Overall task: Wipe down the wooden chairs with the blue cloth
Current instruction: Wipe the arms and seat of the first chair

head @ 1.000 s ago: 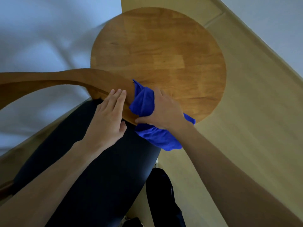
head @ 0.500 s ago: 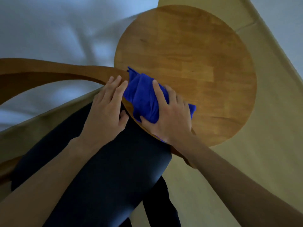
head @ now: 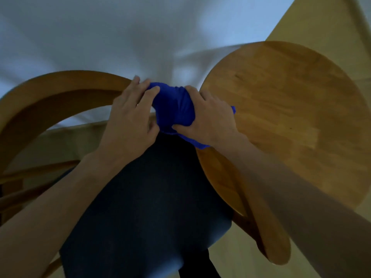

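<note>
The blue cloth is bunched over the top rail of the wooden chair's curved backrest. My right hand grips the cloth from the right, fingers over it and thumb curled under. My left hand lies on the rail from the left, its fingertips on the cloth's edge and its thumb against the cloth's underside. The chair's round seat lies to the right of both hands. The stretch of rail under the cloth is hidden.
My knee in dark trousers is pushed up under the backrest. A white sheet fills the far side. Pale wooden floor shows at the top right, and the chair's lower rungs at the left.
The view has swung left, so the seat now sits further right. The cloth has moved along the backrest rail, and my left hand now has fingers and thumb on it.
</note>
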Available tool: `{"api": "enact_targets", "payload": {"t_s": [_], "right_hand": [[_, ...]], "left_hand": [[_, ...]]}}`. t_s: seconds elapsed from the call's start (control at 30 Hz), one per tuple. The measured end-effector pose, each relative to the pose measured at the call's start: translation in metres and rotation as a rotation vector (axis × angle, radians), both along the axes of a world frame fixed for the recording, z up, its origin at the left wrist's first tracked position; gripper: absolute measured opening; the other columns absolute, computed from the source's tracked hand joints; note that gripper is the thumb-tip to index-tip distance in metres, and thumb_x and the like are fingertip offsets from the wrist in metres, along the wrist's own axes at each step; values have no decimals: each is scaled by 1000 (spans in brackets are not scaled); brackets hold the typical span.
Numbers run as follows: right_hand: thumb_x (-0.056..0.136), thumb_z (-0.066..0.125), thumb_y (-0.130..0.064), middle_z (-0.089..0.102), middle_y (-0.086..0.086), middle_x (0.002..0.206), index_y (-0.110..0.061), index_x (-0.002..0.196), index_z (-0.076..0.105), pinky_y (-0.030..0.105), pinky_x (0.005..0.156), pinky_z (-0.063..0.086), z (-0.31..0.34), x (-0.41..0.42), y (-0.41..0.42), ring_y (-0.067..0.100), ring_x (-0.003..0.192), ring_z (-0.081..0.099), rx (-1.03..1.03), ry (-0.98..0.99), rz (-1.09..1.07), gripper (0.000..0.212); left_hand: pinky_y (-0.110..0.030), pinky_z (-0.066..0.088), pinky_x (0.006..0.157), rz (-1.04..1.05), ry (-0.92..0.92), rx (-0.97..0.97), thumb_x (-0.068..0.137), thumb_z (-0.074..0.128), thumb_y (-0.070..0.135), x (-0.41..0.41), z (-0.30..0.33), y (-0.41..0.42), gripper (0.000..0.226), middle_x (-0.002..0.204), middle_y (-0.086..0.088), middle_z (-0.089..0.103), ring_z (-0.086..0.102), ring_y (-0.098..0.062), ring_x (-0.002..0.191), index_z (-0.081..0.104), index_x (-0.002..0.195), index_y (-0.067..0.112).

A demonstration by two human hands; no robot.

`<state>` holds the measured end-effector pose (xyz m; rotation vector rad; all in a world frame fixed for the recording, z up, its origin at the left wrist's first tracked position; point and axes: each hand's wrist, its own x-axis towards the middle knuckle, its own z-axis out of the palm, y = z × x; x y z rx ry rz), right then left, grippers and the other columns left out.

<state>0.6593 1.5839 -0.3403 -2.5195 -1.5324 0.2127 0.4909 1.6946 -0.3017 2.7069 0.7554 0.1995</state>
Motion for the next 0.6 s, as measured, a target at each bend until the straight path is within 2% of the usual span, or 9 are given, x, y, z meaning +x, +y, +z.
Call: {"api": "enact_targets", "payload": {"t_s": [0.13,0.23,0.33,0.4,0.47,0.53,0.6], "right_hand": [[68,66,-74,63,-1,111,-22,136,44,33,73,47,3,0,-1,21,90,62,-19,26,-40,88],[72,69,-66,63,-1,110,-19,130,45,33,71,43,8,-4,38,22,91,63,-88,58,77,79],[74,74,-61,64,-2,112,-17,127,47,30,75,37,15,-22,87,20,95,62,-72,178,171,74],[71,77,-59,64,-3,113,-17,128,47,28,78,37,23,-44,116,15,94,58,3,255,228,77],[68,80,-60,63,-4,114,-18,128,46,27,79,38,33,-68,143,12,93,56,69,289,312,80],[63,81,-62,62,-4,114,-20,128,45,29,79,41,45,-94,171,15,95,59,68,208,433,85],[60,83,-61,62,-2,113,-20,127,46,32,77,41,53,-119,194,21,96,61,47,76,552,87]], "left_hand": [[-45,12,116,67,-11,83,81,68,14,-23,7,18,67,153,-14,31,17,-29,147,39,142,8],[-45,6,117,280,-18,183,83,65,24,-59,21,49,70,155,-12,28,14,-29,147,34,145,13],[-52,7,119,481,80,131,82,70,31,-102,31,77,89,158,-15,19,9,-33,147,17,151,10],[-53,8,119,490,173,55,81,72,30,-124,28,84,105,161,-14,5,1,-32,148,-1,153,10],[-50,4,120,443,174,32,79,71,30,-134,20,84,112,162,-10,-8,-8,-28,148,-12,152,12],[-49,0,120,425,133,-5,80,67,37,-134,16,85,108,162,-10,-8,-10,-27,148,-9,153,12],[-50,9,120,421,65,-45,79,64,37,-137,17,87,95,159,-19,11,4,-34,148,11,152,7]]}}
